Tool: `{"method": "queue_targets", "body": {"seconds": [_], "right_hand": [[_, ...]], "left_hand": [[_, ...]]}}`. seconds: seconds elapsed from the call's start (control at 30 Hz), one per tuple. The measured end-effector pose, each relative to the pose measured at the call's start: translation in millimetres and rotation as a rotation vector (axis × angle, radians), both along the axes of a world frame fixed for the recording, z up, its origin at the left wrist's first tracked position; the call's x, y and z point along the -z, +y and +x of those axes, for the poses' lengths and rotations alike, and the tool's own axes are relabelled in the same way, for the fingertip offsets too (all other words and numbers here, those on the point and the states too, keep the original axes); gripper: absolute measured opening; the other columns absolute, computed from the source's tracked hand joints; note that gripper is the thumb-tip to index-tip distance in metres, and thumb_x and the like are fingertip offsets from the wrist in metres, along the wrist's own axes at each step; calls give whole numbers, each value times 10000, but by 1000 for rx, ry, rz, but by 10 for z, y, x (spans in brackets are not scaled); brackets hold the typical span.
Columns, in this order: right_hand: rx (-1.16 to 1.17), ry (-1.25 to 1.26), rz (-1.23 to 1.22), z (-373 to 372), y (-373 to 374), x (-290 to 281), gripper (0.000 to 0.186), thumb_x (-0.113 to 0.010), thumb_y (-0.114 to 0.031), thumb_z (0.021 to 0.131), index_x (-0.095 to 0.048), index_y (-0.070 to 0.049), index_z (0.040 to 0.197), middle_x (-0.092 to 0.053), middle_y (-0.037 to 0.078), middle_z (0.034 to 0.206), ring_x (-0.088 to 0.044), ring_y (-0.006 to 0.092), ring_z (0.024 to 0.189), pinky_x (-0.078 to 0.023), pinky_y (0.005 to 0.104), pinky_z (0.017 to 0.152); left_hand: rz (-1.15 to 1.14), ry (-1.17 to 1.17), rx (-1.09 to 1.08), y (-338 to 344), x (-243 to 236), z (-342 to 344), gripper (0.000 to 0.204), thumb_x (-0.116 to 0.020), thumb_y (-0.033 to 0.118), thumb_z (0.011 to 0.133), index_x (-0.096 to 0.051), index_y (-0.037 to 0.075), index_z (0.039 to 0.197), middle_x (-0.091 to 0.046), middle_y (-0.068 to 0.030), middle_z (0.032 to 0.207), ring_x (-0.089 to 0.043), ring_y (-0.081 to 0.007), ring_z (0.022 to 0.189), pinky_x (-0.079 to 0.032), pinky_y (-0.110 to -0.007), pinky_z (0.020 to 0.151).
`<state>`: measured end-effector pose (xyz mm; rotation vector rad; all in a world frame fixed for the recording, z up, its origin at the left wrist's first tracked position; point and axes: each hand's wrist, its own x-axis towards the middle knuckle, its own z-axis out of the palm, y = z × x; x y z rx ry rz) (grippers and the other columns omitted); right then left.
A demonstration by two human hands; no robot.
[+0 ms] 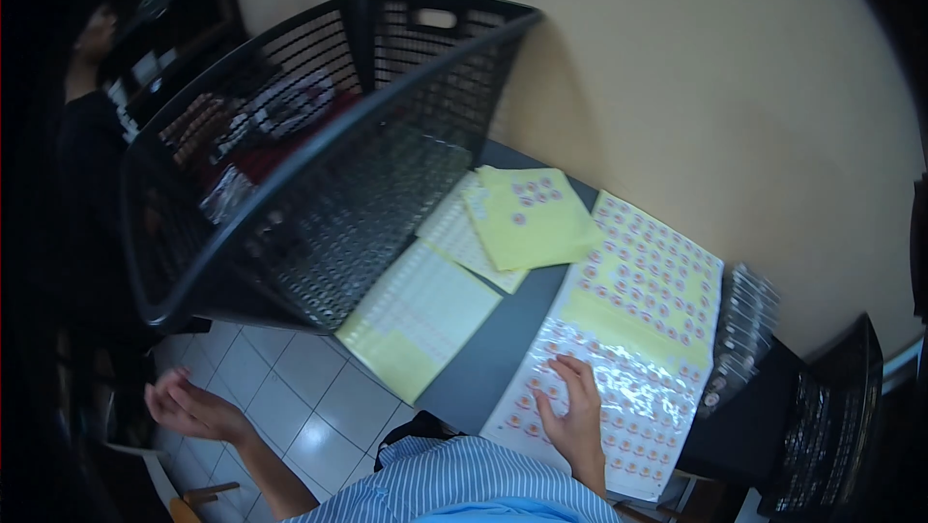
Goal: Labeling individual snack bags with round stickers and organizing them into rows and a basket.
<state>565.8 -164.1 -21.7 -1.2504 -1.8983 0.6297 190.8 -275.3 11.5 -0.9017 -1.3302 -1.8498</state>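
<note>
My left hand is raised at the lower left, away from the table and over the tiled floor. Its fingers are loosely bent, and I make out nothing in them. Over the near part of a large sheet of small round stickers is my right hand, its thumb and forefinger apart and nothing visible between them. The sheet has a glossy white near part and a yellow far part where rows of stickers show. Left of it lie yellow backing sheets, and a smaller yellow piece bears a few stickers.
A large black mesh basket with bagged items stands at the table's left. The grey table meets a beige wall. Clear plastic packs lie right of the sheet. A person in dark clothes is at the far left.
</note>
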Motion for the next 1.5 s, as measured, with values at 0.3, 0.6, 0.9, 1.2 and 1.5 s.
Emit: {"method": "queue_targets", "body": {"seconds": [0.3,0.6,0.9,1.2,1.5], "right_hand": [[27,-309,-137,-897,201,141,435,-613,-84,726,-468,5,1127,-411,196,1197,-484,366,1023,-425,378,845],[195,-347,-211,-1202,180,125,421,-575,-72,745,-442,32,1131,-401,230,1190,-458,385,1043,-402,389,863],[240,-272,-247,-1196,127,101,419,-594,-69,728,-458,46,1108,-421,214,1166,-447,370,1047,-365,374,900],[249,-116,-73,-910,30,92,364,-608,-43,702,-511,13,1048,-460,187,1120,-473,318,1022,-379,367,872],[235,65,161,-687,70,-277,285,-631,-3,666,-575,1,945,-530,146,1002,-527,276,932,-424,345,799]], "left_hand": [[-186,116,341,550,-1515,-1484,257,-443,113,873,-434,-9,1099,-478,-94,1009,-479,-136,882,-413,-273,754],[-1850,593,691,2110,-2136,-1509,241,-499,221,843,-560,47,998,-553,-51,1000,-487,-143,972,-398,-294,828],[-2908,375,319,2523,-1301,-1259,437,-488,327,815,-483,125,1203,-452,-140,1238,-465,-277,1105,-342,-422,942],[-2380,677,410,2571,-1714,-1239,252,-641,212,703,-652,40,887,-641,-124,877,-592,-155,842,-453,-286,692],[-1190,981,99,2594,-2848,-457,186,-550,9,678,-576,-22,860,-598,-161,835,-581,-239,737,-477,-317,671]]}}
